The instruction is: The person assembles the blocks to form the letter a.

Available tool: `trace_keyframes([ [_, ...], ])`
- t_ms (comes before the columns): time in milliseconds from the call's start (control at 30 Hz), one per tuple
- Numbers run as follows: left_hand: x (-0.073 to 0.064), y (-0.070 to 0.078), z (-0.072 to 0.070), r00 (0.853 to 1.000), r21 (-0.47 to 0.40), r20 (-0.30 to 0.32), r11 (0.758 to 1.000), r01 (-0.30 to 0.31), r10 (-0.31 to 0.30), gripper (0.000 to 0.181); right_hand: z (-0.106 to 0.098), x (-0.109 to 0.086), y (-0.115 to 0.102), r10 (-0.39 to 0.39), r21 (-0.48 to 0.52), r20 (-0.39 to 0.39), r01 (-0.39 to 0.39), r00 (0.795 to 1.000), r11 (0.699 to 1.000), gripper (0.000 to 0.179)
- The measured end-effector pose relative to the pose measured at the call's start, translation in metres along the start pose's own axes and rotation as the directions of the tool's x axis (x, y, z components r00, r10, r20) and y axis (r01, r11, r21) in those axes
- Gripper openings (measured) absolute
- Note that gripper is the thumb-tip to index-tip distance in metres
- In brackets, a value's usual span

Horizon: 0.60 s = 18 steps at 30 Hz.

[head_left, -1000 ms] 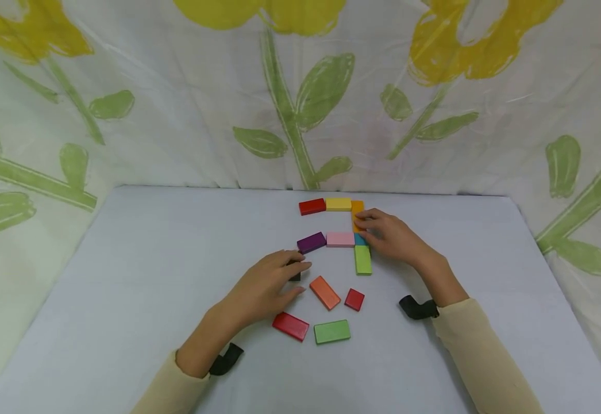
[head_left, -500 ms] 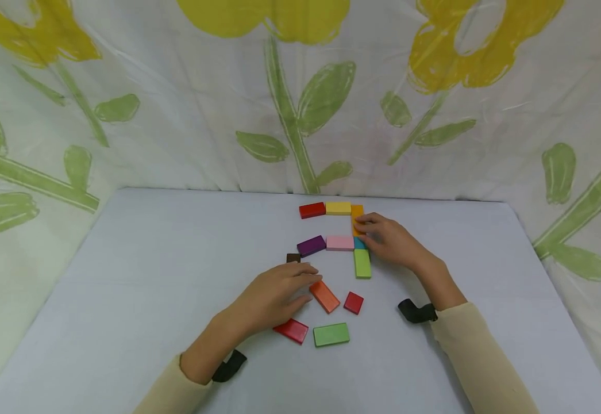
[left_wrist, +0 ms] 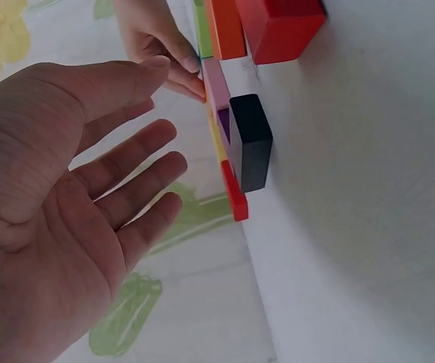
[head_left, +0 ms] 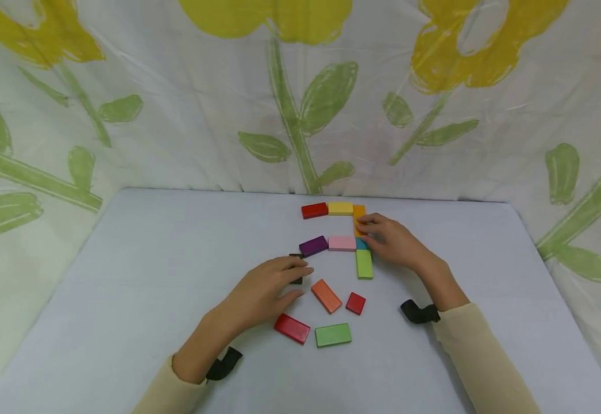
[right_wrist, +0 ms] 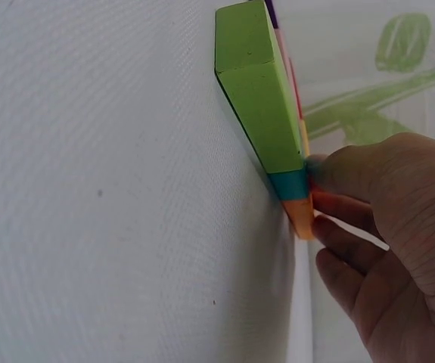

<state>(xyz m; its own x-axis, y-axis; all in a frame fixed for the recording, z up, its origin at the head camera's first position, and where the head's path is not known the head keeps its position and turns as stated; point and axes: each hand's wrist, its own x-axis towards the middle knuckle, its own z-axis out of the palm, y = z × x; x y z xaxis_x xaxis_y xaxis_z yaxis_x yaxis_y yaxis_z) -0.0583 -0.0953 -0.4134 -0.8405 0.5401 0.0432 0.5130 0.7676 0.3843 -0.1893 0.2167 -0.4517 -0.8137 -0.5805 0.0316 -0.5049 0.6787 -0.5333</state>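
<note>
My left hand [head_left: 261, 293] hovers over a dark block [left_wrist: 252, 142], which it partly hides in the head view. Its fingers are relaxed and apart from the block in the left wrist view. My right hand [head_left: 396, 240] rests at the row's right side, fingertips on the yellow-orange block [head_left: 358, 214] and thumb at the small blue block [right_wrist: 290, 184]. A lime block [head_left: 364, 264] adjoins the blue one. Left of the blue block lie a pink block [head_left: 342, 244] and a tilted purple block [head_left: 313, 246]. Above them, a yellow block [head_left: 340, 209] touches a red block [head_left: 314, 210].
Nearer to me lie a loose orange block [head_left: 326, 296], a small red block [head_left: 355, 303], a longer red block [head_left: 292, 328] and a green block [head_left: 333, 334]. Behind the white table [head_left: 176, 230] hangs a flower-patterned cloth [head_left: 187, 103].
My left hand shifted right and nearer to me, toward the loose orange block, then came back over the dark block. The right hand keeps its place, and the blocks look unmoved.
</note>
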Motion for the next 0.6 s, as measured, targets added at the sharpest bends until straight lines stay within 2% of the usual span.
trace_keyframes([
  [133,-0.005,-0.001,0.0,1.0,-0.015,0.003,1.0,-0.011,0.011,0.043,0.001,0.0,0.001,0.003,0.004,0.001,-0.003,1.0,1.0,0.039],
  [300,-0.013,0.003,0.001,1.0,-0.033,0.025,0.999,0.006,-0.005,0.041,0.001,0.0,0.001,-0.002,0.018,0.0,0.002,1.0,1.0,0.04],
  [600,-0.036,0.01,0.01,0.992,-0.04,0.125,0.999,0.014,-0.009,0.037,-0.001,-0.001,0.001,0.008,0.014,0.006,-0.008,1.0,1.0,0.04],
])
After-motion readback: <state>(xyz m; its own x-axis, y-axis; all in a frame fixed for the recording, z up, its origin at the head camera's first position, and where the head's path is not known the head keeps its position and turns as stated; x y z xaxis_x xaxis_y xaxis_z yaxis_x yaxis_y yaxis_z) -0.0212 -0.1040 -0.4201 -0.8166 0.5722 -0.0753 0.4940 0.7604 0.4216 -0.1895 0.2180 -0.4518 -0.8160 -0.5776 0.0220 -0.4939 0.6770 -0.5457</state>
